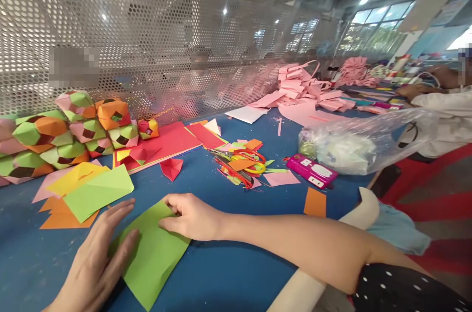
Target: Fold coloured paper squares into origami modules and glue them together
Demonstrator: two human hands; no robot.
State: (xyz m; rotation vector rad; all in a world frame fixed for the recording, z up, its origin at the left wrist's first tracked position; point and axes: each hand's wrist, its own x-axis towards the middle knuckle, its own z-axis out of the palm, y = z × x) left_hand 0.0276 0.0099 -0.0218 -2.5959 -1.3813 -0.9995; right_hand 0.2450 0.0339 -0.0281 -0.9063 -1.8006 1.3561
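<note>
1. Item located: the green paper sheet (158, 258) lies at lower left of centre in the frame, directly on the blue tabletop (236, 272), nearly flat, one corner pointing to the bottom edge.
2. Right grip: my right hand (197, 216) is closed down to a pinch at the sheet's upper-right end, thumb over the face and fingers curled at the edge.
3. Left grip: my left hand (94, 258) is spread, thumb well apart from the fingers, and overlaps the sheet's left edge. It pinches nothing; I cannot tell whether the thumb presses on the paper or hovers over it.
4. Governing relation, in my judgement: the sheet extends from the right-hand pinch toward lower left. Its long axis appears to run the same way, though my left hand hides part of the outline.
5. Nearer hand: the right, being in hold at the upper-right end; the left lies alongside, across the sheet's width.
6. Surroundings: a light green sheet (103, 191) rests over orange sheets (66, 221) just beyond my left fingertips; scissors (257, 171) lie well apart, right of centre.
</note>
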